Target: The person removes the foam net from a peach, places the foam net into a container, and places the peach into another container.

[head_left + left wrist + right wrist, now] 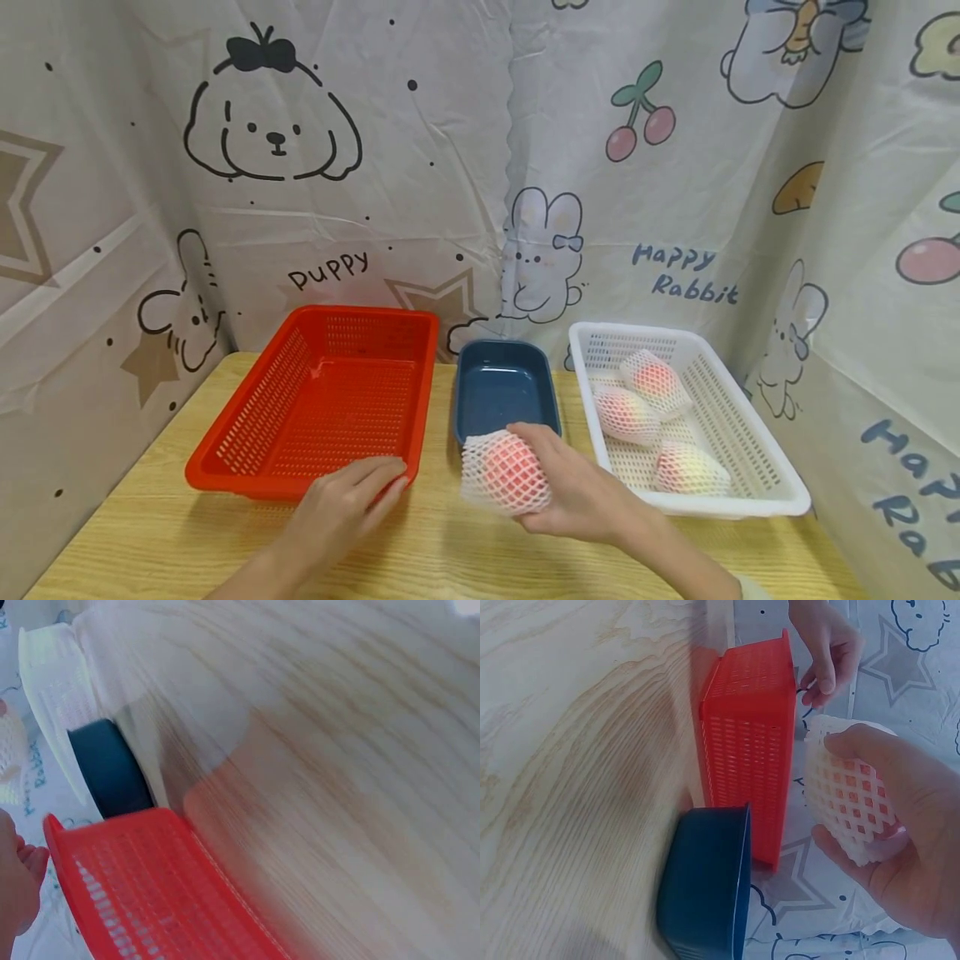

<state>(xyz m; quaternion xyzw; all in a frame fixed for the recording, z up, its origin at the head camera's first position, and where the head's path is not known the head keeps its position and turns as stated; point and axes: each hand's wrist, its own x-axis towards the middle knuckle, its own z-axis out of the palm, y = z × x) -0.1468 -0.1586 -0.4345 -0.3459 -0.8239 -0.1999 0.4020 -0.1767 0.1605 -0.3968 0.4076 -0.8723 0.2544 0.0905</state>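
Observation:
My right hand (581,493) grips a red peach (513,473) in a white foam net, held up in front of the dark blue tub (506,396). In the right wrist view, the thumb and fingers wrap the netted peach (851,795) from both sides. At the near right corner of the red basket (247,483), my left hand (347,500) hovers with loosely bent fingers and nothing in them. The right wrist view shows that left hand (832,656) just above the basket's rim.
A white basket (735,506) on the right holds several netted peaches (626,417), pink and yellow. The blue tub stands between the two baskets on the wooden table (450,558). Behind everything hangs a printed curtain (435,208).

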